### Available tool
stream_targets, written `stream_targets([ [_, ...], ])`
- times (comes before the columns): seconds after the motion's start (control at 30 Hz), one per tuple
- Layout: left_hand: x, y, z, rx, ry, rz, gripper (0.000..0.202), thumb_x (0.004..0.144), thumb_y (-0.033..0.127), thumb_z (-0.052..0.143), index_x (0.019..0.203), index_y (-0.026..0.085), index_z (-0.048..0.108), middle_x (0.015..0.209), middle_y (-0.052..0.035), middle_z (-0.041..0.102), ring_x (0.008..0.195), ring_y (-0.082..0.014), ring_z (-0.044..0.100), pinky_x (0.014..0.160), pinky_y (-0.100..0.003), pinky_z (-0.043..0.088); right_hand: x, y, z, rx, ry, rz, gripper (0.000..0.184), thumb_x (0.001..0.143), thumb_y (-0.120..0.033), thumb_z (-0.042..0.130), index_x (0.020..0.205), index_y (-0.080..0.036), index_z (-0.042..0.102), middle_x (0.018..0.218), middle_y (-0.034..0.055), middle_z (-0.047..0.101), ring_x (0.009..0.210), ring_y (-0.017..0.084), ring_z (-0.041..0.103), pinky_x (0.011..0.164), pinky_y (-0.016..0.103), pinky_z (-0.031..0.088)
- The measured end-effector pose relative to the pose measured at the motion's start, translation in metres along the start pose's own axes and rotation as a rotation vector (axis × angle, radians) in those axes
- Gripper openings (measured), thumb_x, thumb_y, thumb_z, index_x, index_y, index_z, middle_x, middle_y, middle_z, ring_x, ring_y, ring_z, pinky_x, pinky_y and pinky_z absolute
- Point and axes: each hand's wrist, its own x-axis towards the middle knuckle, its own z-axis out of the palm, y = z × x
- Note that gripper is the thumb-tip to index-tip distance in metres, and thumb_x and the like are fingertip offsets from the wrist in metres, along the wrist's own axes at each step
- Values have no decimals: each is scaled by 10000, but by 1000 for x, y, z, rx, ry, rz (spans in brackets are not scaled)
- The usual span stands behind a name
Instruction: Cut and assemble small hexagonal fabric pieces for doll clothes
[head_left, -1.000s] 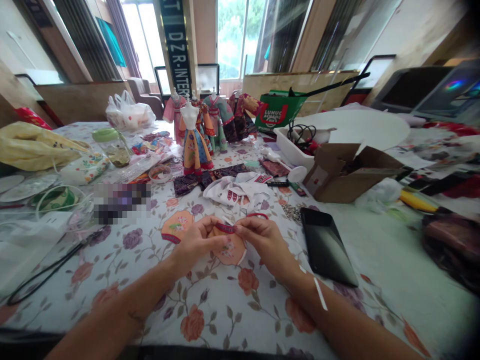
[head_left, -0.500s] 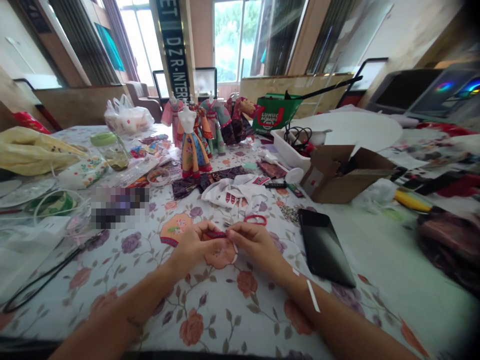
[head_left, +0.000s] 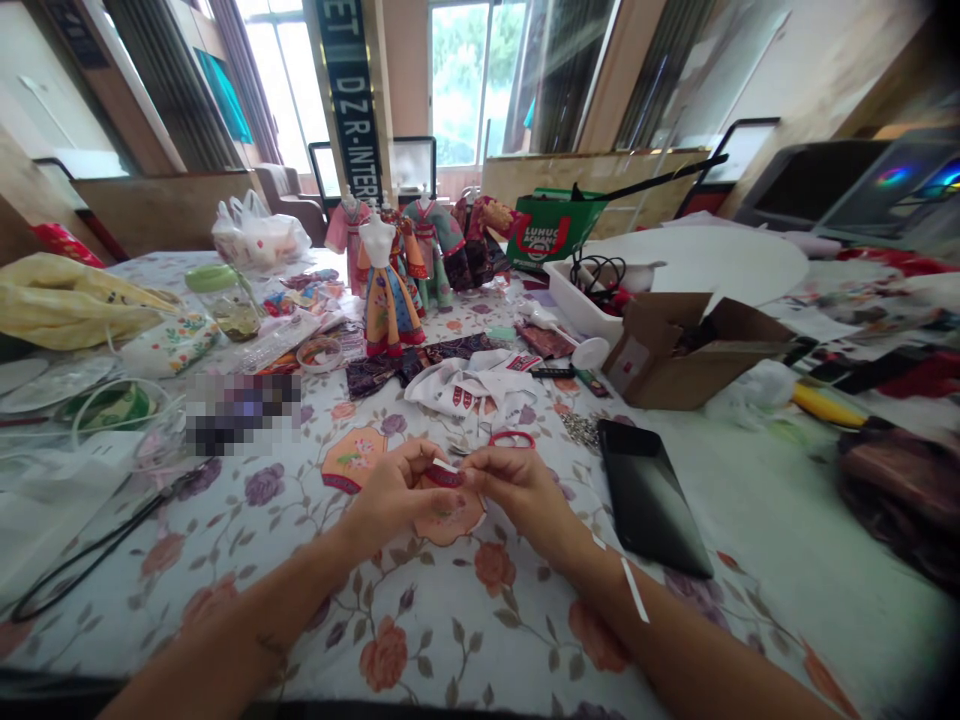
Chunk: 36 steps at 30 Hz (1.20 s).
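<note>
Between my hands is a small peach-orange fabric piece [head_left: 450, 520] with a dark red patterned band along its upper edge. My left hand [head_left: 397, 490] is closed on its left side, thumb on top. My right hand [head_left: 517, 490] pinches the band's right end, fingertips close to the left ones. A short white strip [head_left: 448, 465] shows along the band's top edge. Two narrow white strips [head_left: 634, 590] lie on my right forearm. Just left of my left hand, a similar orange piece [head_left: 351, 458] with embroidered flowers rests flat. Red-handled scissors [head_left: 512, 440] lie beyond my fingers.
A black phone [head_left: 652, 495] lies right of my right hand. Farther off are crumpled white cloth [head_left: 476, 390], a cardboard box [head_left: 686, 350] and a dress form in a colourful skirt [head_left: 390, 305]. A black cord [head_left: 97, 560] curves across the left side of the flowered tablecloth.
The band between my hands has tilted so its red face and the white strip on its edge show more. My right fingertips have shifted slightly right. Both hands keep their hold.
</note>
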Motion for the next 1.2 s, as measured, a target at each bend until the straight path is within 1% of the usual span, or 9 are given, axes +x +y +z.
stream_targets([
  [0.3, 0, 8, -2, 103, 107, 31, 238, 627, 263, 793, 728, 145, 612, 688, -5, 656, 640, -125, 603, 605, -230, 475, 7, 3, -3, -135, 54, -72, 227, 802, -385, 615, 833, -196, 738, 778, 18, 677, 710, 159, 562, 652, 266, 426],
  [0.4, -2, 11, -1, 300, 287, 200, 175, 673, 274, 752, 729, 168, 624, 658, 7, 623, 614, -132, 572, 585, -238, 464, 8, 5, -4, -122, 133, -56, 294, 811, -443, 606, 787, -173, 721, 720, 24, 661, 660, 150, 556, 624, 264, 421],
  [0.5, -5, 11, -2, 643, 409, 515, 76, 735, 237, 693, 688, 202, 644, 675, -9, 622, 655, -154, 564, 636, -259, 461, 7, 6, -1, 45, 40, 68, 385, 809, -510, 593, 746, -151, 716, 677, 44, 661, 629, 147, 571, 630, 272, 437],
  [0.6, -9, 6, -3, 909, 288, 740, 101, 806, 180, 601, 793, 234, 686, 790, -40, 666, 765, -180, 595, 739, -287, 471, 5, 7, 3, 248, -86, 150, 404, 822, -521, 578, 796, -150, 736, 753, 69, 689, 707, 156, 611, 690, 277, 462],
  [0.7, -11, 1, -3, 1075, 147, 824, 214, 838, 144, 539, 953, 244, 689, 886, -58, 680, 825, -188, 600, 783, -305, 469, 4, 8, 5, 334, -68, 140, 356, 815, -483, 609, 812, -152, 741, 772, 63, 689, 711, 146, 600, 680, 261, 462],
  [0.9, -15, 10, 5, 1144, 34, 753, 323, 772, 201, 565, 1080, 212, 663, 958, -89, 622, 877, -237, 543, 786, -361, 464, 5, 8, 1, 338, -67, 162, 281, 742, -423, 707, 776, -144, 716, 716, 33, 650, 679, 136, 575, 684, 263, 466],
  [1.0, -17, 15, 6, 1081, -22, 723, 280, 782, 169, 493, 992, 189, 677, 931, -88, 601, 855, -230, 530, 771, -369, 450, 5, 7, -2, 279, -90, 201, 257, 669, -359, 776, 794, -143, 714, 701, 11, 641, 630, 107, 545, 628, 226, 433],
  [1.13, -13, 12, 2, 1037, 40, 759, 233, 799, 125, 498, 921, 196, 684, 857, -73, 627, 808, -209, 543, 752, -345, 442, 6, 6, -3, 308, -186, 226, 273, 611, -299, 804, 816, -148, 706, 691, -8, 646, 622, 96, 557, 631, 213, 419],
  [1.2, -11, 8, 1, 1029, 60, 783, 220, 792, 120, 534, 932, 209, 678, 847, -67, 647, 795, -202, 554, 745, -333, 447, 6, 6, -3, 318, -169, 227, 273, 591, -278, 807, 804, -150, 696, 688, -10, 650, 623, 103, 570, 636, 223, 425],
])
